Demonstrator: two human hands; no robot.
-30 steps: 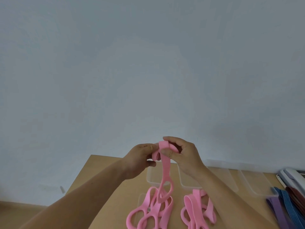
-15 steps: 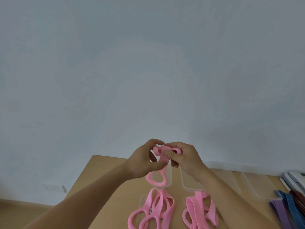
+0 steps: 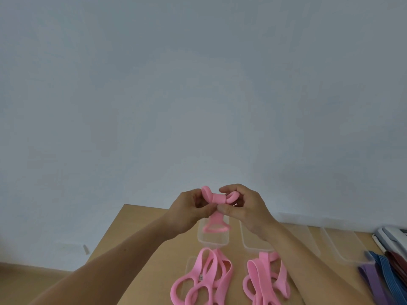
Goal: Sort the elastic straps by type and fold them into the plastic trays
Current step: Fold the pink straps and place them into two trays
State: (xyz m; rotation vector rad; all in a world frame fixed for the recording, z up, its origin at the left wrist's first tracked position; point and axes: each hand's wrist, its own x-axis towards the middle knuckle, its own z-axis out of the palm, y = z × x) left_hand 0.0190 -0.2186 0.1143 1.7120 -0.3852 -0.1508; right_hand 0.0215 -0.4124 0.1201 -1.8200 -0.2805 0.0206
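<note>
Over the counter's (image 3: 143,238) far edge, left hand (image 3: 189,208) and right hand (image 3: 246,208) pinched the pink strap (image 3: 217,198) — tail dangling toward the tray (image 3: 213,240) below.

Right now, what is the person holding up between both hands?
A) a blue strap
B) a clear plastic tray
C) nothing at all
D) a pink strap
D: the left hand and the right hand both pinch the pink strap, which is bunched between them, with one loop hanging down above a clear tray.
</note>
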